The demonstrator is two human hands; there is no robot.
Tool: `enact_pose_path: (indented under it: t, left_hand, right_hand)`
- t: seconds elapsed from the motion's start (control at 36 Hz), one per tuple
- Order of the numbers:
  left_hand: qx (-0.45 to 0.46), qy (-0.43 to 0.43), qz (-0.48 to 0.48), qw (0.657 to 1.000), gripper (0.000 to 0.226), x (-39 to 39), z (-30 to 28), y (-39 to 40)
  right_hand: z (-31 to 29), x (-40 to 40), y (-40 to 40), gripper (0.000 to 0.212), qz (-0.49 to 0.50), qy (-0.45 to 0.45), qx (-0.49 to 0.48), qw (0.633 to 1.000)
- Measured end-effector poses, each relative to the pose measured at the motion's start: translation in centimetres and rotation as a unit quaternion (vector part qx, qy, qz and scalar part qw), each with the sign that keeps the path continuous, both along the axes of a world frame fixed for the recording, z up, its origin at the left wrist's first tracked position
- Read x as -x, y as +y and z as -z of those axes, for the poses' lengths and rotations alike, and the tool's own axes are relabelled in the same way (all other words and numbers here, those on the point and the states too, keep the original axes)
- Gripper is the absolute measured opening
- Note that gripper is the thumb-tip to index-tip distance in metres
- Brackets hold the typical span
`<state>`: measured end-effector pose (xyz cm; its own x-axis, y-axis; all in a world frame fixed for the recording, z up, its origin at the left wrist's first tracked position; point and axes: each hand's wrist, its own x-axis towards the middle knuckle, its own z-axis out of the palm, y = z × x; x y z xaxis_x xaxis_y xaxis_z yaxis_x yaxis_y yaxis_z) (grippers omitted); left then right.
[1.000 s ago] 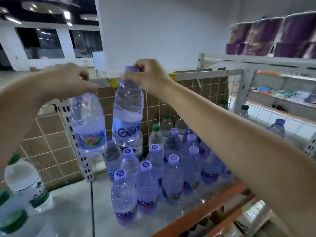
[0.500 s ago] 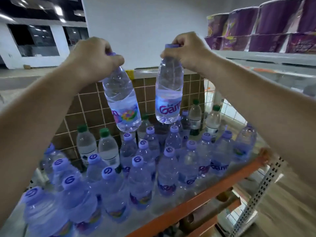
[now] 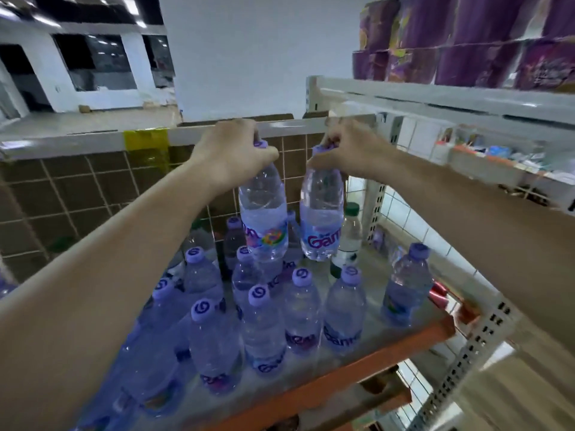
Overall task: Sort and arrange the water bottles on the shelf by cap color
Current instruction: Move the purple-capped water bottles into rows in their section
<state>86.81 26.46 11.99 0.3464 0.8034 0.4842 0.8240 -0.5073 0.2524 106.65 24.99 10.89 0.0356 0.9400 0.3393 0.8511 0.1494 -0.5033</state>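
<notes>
Both hands hold purple-capped water bottles by the neck above the shelf [image 3: 389, 343]: the left hand [image 3: 231, 150] has its fingers curled round the cap end of the left bottle [image 3: 263, 219], and the right hand [image 3: 348, 147] grips the top of the right bottle [image 3: 322, 216] the same way. The two bottles hang near each other, roughly upright, over the back rows. Under them stands a crowd of purple-capped bottles [image 3: 261, 325], packed close across the shelf, with one purple-capped bottle [image 3: 406, 284] set apart near the right edge. A green-capped bottle [image 3: 350, 234] stands just behind the right bottle, by the white upright post [image 3: 371, 206]. Brown tiled wall [image 3: 77, 194] backs the shelf. Purple packages [image 3: 466, 42] sit on the upper shelf [image 3: 435, 101] to the right.
</notes>
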Motion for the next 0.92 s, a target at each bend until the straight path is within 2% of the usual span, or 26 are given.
enact_pose_path:
  t: [0.11,0.25,0.36,0.44,0.56,0.78,0.92]
  left_hand:
    - [0.006,0.031,0.015,0.999,0.024,-2.7,0.6,0.6]
    - [0.050,0.041,0.035,0.997,0.026,-4.1,2.3,1.5]
    - [0.097,0.063,0.056,0.992,0.022,-5.5,4.3,2.3]
    - [0.142,0.104,0.057,0.983,0.023,-6.2,6.3,2.9]
    - [0.200,0.156,0.068,0.965,0.026,-6.8,9.0,3.7]
    - [0.272,0.188,0.081,0.940,0.024,-7.0,12.3,4.6]
    - [0.294,0.218,0.077,0.927,0.034,-7.1,13.3,4.9]
  right_hand:
    - [2.0,-2.0,1.0,0.032,-0.001,-0.022,0.078,0.997]
    - [4.2,-3.3,1.6,0.027,0.000,-0.056,0.105,0.993]
    - [5.8,-4.0,2.6,0.031,-0.004,-0.068,0.156,0.985]
    - [7.1,-4.2,3.2,0.037,-0.008,-0.088,0.198,0.976]
    - [8.5,-4.2,3.3,0.028,-0.032,-0.119,0.264,0.956]
    - [10.7,-4.2,3.6,0.029,-0.046,-0.138,0.340,0.929]
    - [11.3,-4.4,3.9,0.024,-0.051,-0.122,0.360,0.924]
